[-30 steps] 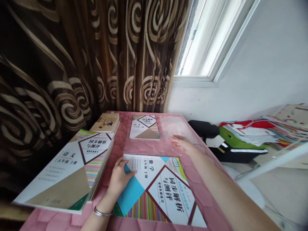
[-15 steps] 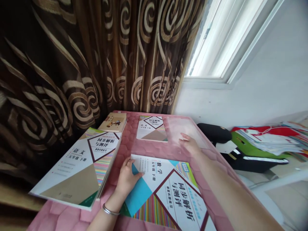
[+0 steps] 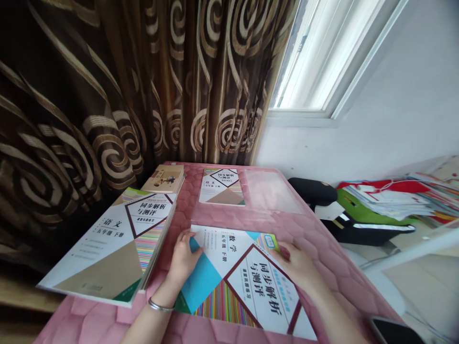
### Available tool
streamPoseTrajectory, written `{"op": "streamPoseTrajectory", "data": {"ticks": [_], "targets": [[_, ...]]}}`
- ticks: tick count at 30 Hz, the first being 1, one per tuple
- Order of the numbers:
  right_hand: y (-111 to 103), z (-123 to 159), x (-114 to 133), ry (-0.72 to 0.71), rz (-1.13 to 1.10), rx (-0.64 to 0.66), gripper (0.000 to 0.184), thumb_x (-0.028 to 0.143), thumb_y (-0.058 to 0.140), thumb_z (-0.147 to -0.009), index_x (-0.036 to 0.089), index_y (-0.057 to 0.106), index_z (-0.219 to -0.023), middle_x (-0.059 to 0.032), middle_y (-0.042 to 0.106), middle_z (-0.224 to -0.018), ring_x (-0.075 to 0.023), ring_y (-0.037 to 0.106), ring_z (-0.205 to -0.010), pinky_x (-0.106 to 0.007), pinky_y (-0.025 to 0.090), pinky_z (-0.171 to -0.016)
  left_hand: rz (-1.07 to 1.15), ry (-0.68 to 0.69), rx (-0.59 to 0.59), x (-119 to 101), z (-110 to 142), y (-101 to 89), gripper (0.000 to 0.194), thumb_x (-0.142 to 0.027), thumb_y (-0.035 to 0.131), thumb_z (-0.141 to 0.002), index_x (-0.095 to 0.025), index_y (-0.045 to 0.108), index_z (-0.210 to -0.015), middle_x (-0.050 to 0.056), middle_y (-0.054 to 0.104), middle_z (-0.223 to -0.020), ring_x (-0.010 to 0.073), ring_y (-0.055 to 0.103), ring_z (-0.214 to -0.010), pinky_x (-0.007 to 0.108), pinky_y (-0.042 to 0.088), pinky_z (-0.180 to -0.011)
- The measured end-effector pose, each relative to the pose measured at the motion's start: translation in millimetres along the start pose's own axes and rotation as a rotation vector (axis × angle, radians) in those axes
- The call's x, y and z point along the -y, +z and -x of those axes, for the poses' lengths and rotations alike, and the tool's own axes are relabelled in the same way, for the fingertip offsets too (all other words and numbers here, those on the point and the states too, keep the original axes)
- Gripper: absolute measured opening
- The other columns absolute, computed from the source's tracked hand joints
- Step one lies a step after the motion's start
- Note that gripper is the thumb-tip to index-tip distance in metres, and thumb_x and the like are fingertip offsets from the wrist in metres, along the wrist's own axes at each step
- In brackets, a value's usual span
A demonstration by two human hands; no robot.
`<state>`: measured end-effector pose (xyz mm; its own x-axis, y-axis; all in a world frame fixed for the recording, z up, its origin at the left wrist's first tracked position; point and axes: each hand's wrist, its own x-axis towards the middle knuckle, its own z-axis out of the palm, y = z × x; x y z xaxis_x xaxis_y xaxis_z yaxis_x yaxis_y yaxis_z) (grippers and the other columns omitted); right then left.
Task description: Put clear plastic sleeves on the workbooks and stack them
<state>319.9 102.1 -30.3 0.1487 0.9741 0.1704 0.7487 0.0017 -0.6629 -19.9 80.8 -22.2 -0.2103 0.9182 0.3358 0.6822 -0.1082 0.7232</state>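
Observation:
A workbook [image 3: 247,282] with a white, blue and striped cover lies turned sideways on the pink quilted surface. My left hand [image 3: 184,255] holds its left edge, the thumb on the cover and the fingers along the side. On the upper right edge, my right hand [image 3: 292,260] has its fingers curled over the border; some of the fingertips are hidden. Behind the workbook lies a smaller-looking white booklet [image 3: 222,187] with a brown triangle. Beside that booklet, a clear plastic sheet [image 3: 274,191] lies flat.
A thick stack of workbooks [image 3: 107,248] stands on the left, with tan booklets [image 3: 165,178] behind it. A dark phone-like object [image 3: 394,330] is at the lower right. Beyond the right edge are a black case [image 3: 311,189] and piled papers [image 3: 390,203]. A patterned curtain [image 3: 201,86] hangs behind.
My right hand has come back from the plastic sheet to the workbook's upper right edge. My left hand stays at the left edge. The view has shifted slightly.

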Motion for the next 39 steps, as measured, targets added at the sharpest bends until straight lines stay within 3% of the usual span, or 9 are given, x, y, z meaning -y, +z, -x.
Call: {"op": "streamPoseTrajectory", "data": {"ticks": [10, 20, 23, 26, 28, 32, 34, 36, 39], "targets": [[-0.6, -1.7, -7.1, 0.058, -0.174, 0.126, 0.039, 0.041, 0.061, -0.068, 0.022, 0.071, -0.101, -0.0072, 0.071, -0.099, -0.0267, 0.067, -0.087, -0.040, 0.053, -0.080, -0.096, -0.041, 0.077, -3.9, -1.4, -2.5, 0.037, -0.013, 0.067, -0.066, -0.017, 0.065, -0.102, 0.010, 0.062, -0.117, 0.0252, 0.056, -0.113, 0.044, 0.039, -0.102], [0.6, -1.6, -8.4, 0.022, -0.128, 0.133, 0.039, 0.036, 0.057, -0.072, 0.022, 0.070, -0.106, -0.0077, 0.067, -0.105, -0.0237, 0.067, -0.087, -0.037, 0.053, -0.082, -0.108, -0.059, 0.098, -0.2, -3.4, -1.1, 0.042, -0.016, 0.068, -0.065, -0.015, 0.065, -0.107, 0.012, 0.059, -0.120, 0.0262, 0.054, -0.116, 0.041, 0.040, -0.103], [-4.5, -0.5, 3.4, -0.023, 0.010, 0.108, 0.039, 0.033, 0.055, -0.075, 0.020, 0.068, -0.109, -0.0106, 0.065, -0.108, -0.0265, 0.063, -0.097, -0.040, 0.050, -0.088, -0.106, -0.051, 0.080, 0.2, -3.8, -0.6, 0.043, -0.016, 0.069, -0.064, -0.014, 0.065, -0.107, 0.013, 0.059, -0.121, 0.0269, 0.055, -0.114, 0.042, 0.041, -0.103], [-15.0, 12.0, 33.8, -0.102, 0.189, 0.034, 0.038, 0.033, 0.055, -0.078, 0.017, 0.066, -0.111, -0.0148, 0.061, -0.112, -0.0328, 0.054, -0.110, -0.047, 0.041, -0.097, -0.115, -0.043, 0.088, 0.1, -4.2, -0.9, 0.043, -0.016, 0.068, -0.065, -0.014, 0.065, -0.108, 0.012, 0.059, -0.120, 0.0265, 0.055, -0.114, 0.041, 0.041, -0.103], [-21.6, 29.6, 62.4, -0.206, 0.166, 0.181, 0.034, 0.037, 0.057, -0.080, 0.021, 0.065, -0.109, -0.0123, 0.058, -0.118, -0.0312, 0.051, -0.115, -0.045, 0.039, -0.099, -0.127, -0.046, 0.100, -0.5, -4.6, -1.8, 0.043, -0.018, 0.068, -0.066, -0.013, 0.065, -0.108, 0.013, 0.059, -0.120, 0.0269, 0.055, -0.115, 0.041, 0.040, -0.103], [-20.8, 72.8, 118.6, -0.501, 0.030, 0.750, 0.039, 0.037, 0.071, -0.071, 0.030, 0.062, -0.109, -0.0027, 0.045, -0.140, -0.0257, 0.043, -0.126, -0.036, 0.037, -0.103, -0.130, -0.027, 0.104, -0.8, -5.6, -3.9, 0.042, -0.019, 0.067, -0.067, -0.013, 0.065, -0.109, 0.013, 0.058, -0.120, 0.0269, 0.055, -0.115, 0.041, 0.041, -0.104], [-13.6, 87.1, 136.6, -0.614, 0.074, 0.830, 0.042, 0.039, 0.076, -0.068, 0.027, 0.063, -0.106, -0.0043, 0.046, -0.139, -0.0285, 0.036, -0.130, -0.042, 0.030, -0.108, -0.125, -0.006, 0.102, 0.4, -6.1, -4.3, 0.042, -0.019, 0.067, -0.067, -0.014, 0.065, -0.108, 0.013, 0.058, -0.120, 0.0261, 0.055, -0.114, 0.040, 0.041, -0.104], [-6.1, 93.1, 146.0, -0.687, 0.141, 0.826, 0.037, 0.036, 0.074, -0.070, 0.022, 0.063, -0.103, -0.0067, 0.049, -0.135, -0.0296, 0.033, -0.132, -0.046, 0.025, -0.110, -0.123, 0.006, 0.101, 1.8, -6.6, -4.0, 0.041, -0.019, 0.067, -0.067, -0.014, 0.065, -0.108, 0.012, 0.059, -0.119, 0.0255, 0.056, -0.114, 0.039, 0.041, -0.103], [-0.6, 92.4, 149.3, -0.724, 0.213, 0.797, 0.025, 0.030, 0.069, -0.076, 0.019, 0.063, -0.098, -0.0069, 0.053, -0.129, -0.0276, 0.036, -0.129, -0.044, 0.028, -0.109, -0.126, 0.007, 0.102, 3.0, -7.2, -3.3, 0.041, -0.019, 0.067, -0.067, -0.014, 0.066, -0.108, 0.012, 0.059, -0.119, 0.0258, 0.056, -0.113, 0.040, 0.042, -0.103]]}}
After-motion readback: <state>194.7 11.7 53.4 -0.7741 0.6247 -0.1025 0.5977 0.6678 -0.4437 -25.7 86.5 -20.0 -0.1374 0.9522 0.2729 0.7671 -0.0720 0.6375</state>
